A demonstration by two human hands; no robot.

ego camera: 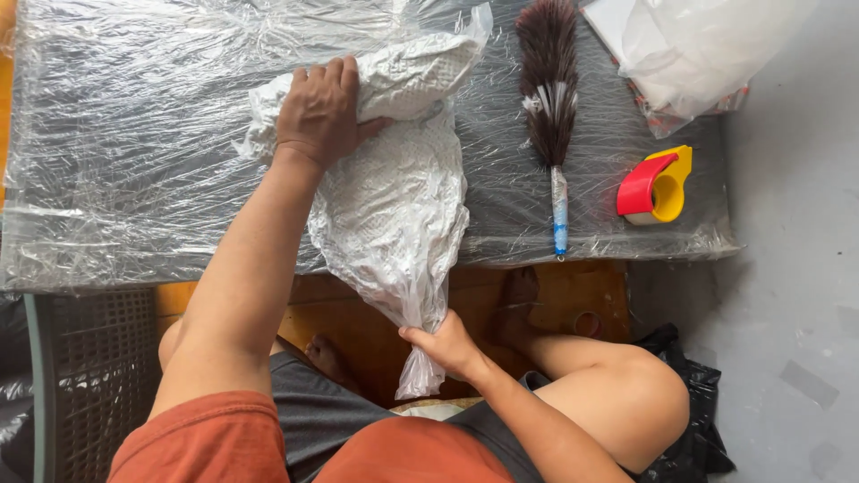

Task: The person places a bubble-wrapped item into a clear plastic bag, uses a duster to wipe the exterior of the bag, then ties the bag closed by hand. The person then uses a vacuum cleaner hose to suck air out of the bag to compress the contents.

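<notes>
Soft, light white fabric in thin crinkly plastic bag (394, 192): my left hand (319, 112) presses flat on top; my right hand (445, 344) pinches its gathered neck shut, the best hold I judge.

The left hand (319, 112) reaches far with the arm stretched out, palm down, fingers curled and pressing. The right hand (447, 344) stays near the body, fingers clenched tight, forearm angled left.

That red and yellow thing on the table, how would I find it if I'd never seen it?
Start at the plastic-wrapped table and go to its right end, past the feather duster. The tape dispenser sits there near the corner. It is the only bright, hard thing: red handle, yellow round body.
</notes>
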